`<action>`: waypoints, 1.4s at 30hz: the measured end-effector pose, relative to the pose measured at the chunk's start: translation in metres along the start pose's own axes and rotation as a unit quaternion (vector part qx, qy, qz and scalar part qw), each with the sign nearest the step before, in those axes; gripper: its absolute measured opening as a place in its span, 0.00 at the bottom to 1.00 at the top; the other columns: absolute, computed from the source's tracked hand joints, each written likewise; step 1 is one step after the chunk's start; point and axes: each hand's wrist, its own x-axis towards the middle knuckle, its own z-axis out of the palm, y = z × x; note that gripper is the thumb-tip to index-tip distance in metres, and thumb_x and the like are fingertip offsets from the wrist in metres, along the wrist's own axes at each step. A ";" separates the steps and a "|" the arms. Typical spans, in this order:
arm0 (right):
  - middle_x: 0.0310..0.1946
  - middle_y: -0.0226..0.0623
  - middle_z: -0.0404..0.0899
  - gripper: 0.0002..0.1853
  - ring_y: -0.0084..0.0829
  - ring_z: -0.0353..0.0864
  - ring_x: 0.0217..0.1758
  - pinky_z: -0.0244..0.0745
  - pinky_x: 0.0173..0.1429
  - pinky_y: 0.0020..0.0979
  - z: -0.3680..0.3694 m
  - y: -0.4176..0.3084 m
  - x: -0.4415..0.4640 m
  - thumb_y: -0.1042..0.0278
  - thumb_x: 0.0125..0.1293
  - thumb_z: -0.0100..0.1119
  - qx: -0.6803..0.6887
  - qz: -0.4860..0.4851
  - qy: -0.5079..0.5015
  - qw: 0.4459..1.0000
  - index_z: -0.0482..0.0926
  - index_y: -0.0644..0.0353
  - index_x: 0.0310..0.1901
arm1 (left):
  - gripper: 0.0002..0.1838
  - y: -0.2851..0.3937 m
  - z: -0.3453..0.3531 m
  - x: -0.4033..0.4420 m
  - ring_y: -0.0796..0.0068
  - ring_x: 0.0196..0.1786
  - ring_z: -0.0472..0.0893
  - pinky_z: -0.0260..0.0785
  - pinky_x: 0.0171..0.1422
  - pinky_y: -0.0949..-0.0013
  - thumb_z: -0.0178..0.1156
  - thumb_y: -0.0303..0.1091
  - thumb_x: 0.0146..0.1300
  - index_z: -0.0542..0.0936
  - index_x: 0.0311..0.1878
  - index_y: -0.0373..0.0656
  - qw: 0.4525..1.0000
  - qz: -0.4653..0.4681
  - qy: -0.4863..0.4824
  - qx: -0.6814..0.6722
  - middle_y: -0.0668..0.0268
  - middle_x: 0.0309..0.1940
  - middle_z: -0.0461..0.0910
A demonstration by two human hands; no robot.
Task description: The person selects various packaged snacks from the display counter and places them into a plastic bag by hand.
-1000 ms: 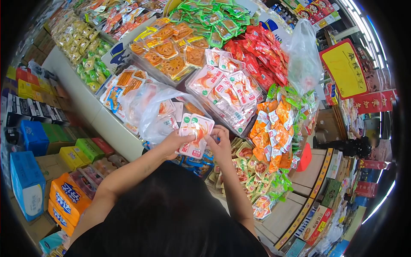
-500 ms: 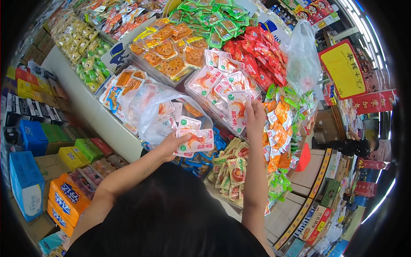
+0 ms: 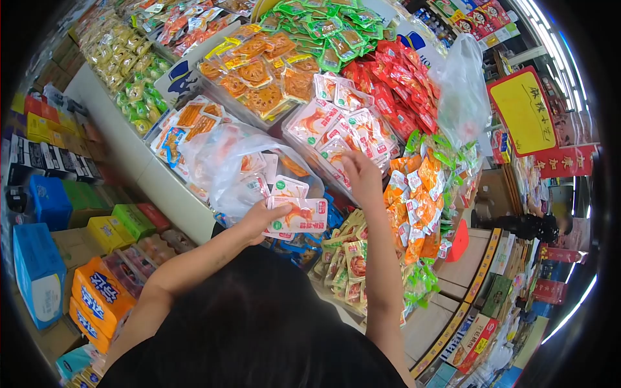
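Right hand [image 3: 363,180] shifted leftward, grip unclear; left hand [image 3: 259,220] clamps flat, glossy, round-cornered packets [image 3: 305,216].

The held packets [image 3: 304,216] were white, patterned with orange-red pictures, red labels and green dots; the plastic bag [image 3: 223,161] was milky white; the heaped sachets [image 3: 407,77] were red; the pouches [image 3: 326,29] were green; the sign [image 3: 522,110] was yellow with a red border and dark writing; the desk [image 3: 152,181] was cream.
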 end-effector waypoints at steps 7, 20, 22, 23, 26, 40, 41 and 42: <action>0.27 0.32 0.76 0.11 0.22 0.72 0.28 0.68 0.34 0.25 0.004 -0.013 -0.064 0.70 0.60 0.57 0.181 0.100 -0.124 0.970 0.73 0.65 0.43 | 0.19 -0.001 0.006 0.002 0.69 0.44 0.80 0.75 0.47 0.64 0.60 0.31 0.58 0.70 0.53 0.38 0.999 0.021 -0.014 -0.030 0.60 0.45 0.77; 0.29 0.27 0.75 0.07 0.15 0.70 0.31 0.66 0.37 0.19 0.013 -0.013 -0.091 0.74 0.61 0.55 0.289 0.150 -0.117 0.938 0.71 0.64 0.39 | 0.19 -0.007 0.006 -0.001 0.68 0.44 0.80 0.75 0.47 0.64 0.58 0.36 0.61 0.70 0.52 0.38 0.999 0.015 -0.008 -0.047 0.58 0.45 0.77; 0.27 0.27 0.74 0.06 0.15 0.69 0.30 0.65 0.35 0.19 0.014 -0.012 -0.090 0.72 0.60 0.57 0.291 0.156 -0.108 0.938 0.72 0.64 0.36 | 0.19 -0.008 0.005 -0.001 0.68 0.44 0.80 0.75 0.47 0.64 0.58 0.36 0.61 0.70 0.52 0.38 0.999 0.016 -0.008 -0.050 0.58 0.45 0.77; 0.27 0.27 0.74 0.06 0.15 0.69 0.30 0.65 0.35 0.19 0.014 -0.012 -0.089 0.72 0.60 0.57 0.290 0.156 -0.108 0.938 0.72 0.64 0.36 | 0.19 -0.008 0.004 -0.001 0.68 0.44 0.80 0.75 0.47 0.64 0.58 0.36 0.60 0.71 0.51 0.38 0.999 0.014 -0.008 -0.044 0.58 0.45 0.77; 0.25 0.27 0.73 0.07 0.15 0.68 0.28 0.64 0.33 0.19 0.013 -0.012 -0.089 0.71 0.59 0.58 0.255 0.151 -0.153 0.943 0.72 0.65 0.35 | 0.18 -0.009 0.002 -0.002 0.68 0.44 0.80 0.75 0.47 0.63 0.58 0.37 0.61 0.71 0.51 0.38 0.999 0.006 -0.004 -0.035 0.58 0.45 0.77; 0.24 0.24 0.70 0.11 0.17 0.67 0.29 0.64 0.36 0.20 -0.044 0.001 -0.039 0.65 0.66 0.50 0.205 0.129 0.154 0.958 0.75 0.64 0.35 | 0.18 -0.011 -0.003 0.006 0.68 0.42 0.80 0.77 0.45 0.61 0.55 0.41 0.63 0.72 0.49 0.37 0.998 -0.013 0.005 -0.068 0.59 0.43 0.78; 0.24 0.24 0.70 0.11 0.17 0.67 0.29 0.64 0.36 0.20 -0.050 0.001 -0.029 0.65 0.66 0.50 0.205 0.128 0.154 0.958 0.75 0.64 0.35 | 0.18 -0.012 -0.004 0.007 0.68 0.41 0.80 0.77 0.45 0.62 0.55 0.41 0.63 0.72 0.49 0.37 0.998 -0.007 0.004 -0.065 0.59 0.43 0.78; 0.28 0.27 0.72 0.11 0.19 0.70 0.33 0.65 0.40 0.22 -0.055 -0.001 -0.019 0.64 0.66 0.50 0.255 0.144 0.171 0.941 0.75 0.65 0.39 | 0.18 -0.012 -0.004 0.006 0.68 0.41 0.81 0.77 0.45 0.62 0.55 0.40 0.63 0.72 0.49 0.37 0.998 -0.001 0.004 -0.062 0.60 0.42 0.78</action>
